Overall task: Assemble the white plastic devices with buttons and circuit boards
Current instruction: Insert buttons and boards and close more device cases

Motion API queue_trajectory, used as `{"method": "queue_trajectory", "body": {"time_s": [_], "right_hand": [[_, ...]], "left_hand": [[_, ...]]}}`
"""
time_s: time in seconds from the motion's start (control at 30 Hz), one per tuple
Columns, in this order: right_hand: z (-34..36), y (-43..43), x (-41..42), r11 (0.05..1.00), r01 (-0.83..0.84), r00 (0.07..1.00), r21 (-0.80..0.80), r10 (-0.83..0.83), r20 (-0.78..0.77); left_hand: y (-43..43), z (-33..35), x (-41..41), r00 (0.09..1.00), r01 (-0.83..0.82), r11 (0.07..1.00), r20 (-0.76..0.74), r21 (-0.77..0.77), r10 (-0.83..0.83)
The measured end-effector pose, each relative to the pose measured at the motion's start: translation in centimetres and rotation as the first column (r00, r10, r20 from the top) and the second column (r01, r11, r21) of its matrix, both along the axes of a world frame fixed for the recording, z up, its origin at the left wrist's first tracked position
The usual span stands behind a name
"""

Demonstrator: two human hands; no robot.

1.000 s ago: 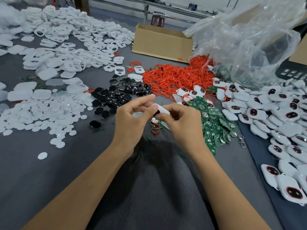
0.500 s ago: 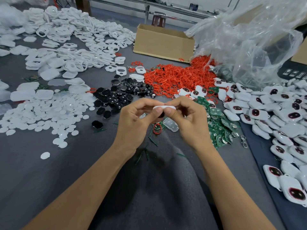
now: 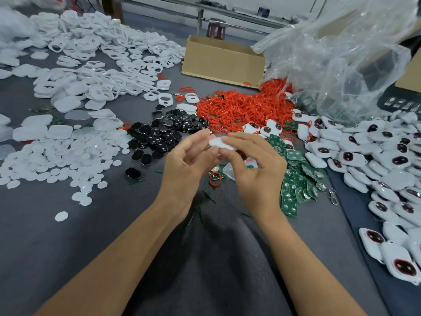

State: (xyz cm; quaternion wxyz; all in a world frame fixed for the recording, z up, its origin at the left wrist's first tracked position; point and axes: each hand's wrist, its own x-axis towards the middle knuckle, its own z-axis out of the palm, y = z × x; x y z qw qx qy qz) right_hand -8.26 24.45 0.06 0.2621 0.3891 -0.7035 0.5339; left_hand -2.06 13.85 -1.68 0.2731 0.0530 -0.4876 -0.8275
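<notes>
Both hands hold one white plastic device (image 3: 219, 143) above the grey table, at the middle of the view. My left hand (image 3: 185, 164) pinches its left end between thumb and fingers. My right hand (image 3: 252, 165) grips its right part, fingers laid over the top. Its underside is hidden. Below the hands lie a red ring (image 3: 214, 179) and a clear shell (image 3: 229, 171). Green circuit boards (image 3: 298, 179) are heaped to the right, black buttons (image 3: 163, 133) to the left, red rings (image 3: 241, 109) behind.
Finished white devices (image 3: 373, 156) cover the right side. White discs (image 3: 57, 160) and white shells and frames (image 3: 91, 65) fill the left and back. A cardboard box (image 3: 222, 60) and a clear plastic bag (image 3: 341, 53) stand at the back.
The hands have turned the white device between them and my right fingers have spread over its top. The hands stay at about the same spot.
</notes>
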Motion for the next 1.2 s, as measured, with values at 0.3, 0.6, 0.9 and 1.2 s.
{"method": "queue_trajectory", "body": {"time_s": [0.3, 0.6, 0.9, 1.2], "right_hand": [[-0.2, -0.2, -1.0, 0.992, -0.123, 0.821, 0.011, 0.095, 0.563], [-0.4, 0.4, -1.9, 0.896, -0.392, 0.729, 0.208, 0.165, 0.665], [0.0, 0.2, -1.6, 0.918, -0.397, 0.656, 0.021, 0.267, 0.706], [0.4, 0.6, -1.5, 0.883, -0.436, 0.473, -0.172, 0.387, 0.792]], "left_hand": [[-0.7, -0.3, -0.3, 0.988, -0.051, 0.986, 0.133, -0.160, 0.073], [-0.6, -0.7, -0.3, 0.942, -0.123, 0.828, 0.197, -0.548, 0.270], [-0.4, -0.5, -0.3, 0.963, -0.142, 0.882, 0.144, -0.449, 0.228], [0.0, 0.2, -0.4, 0.994, 0.083, 0.992, 0.080, -0.095, -0.076]]}}
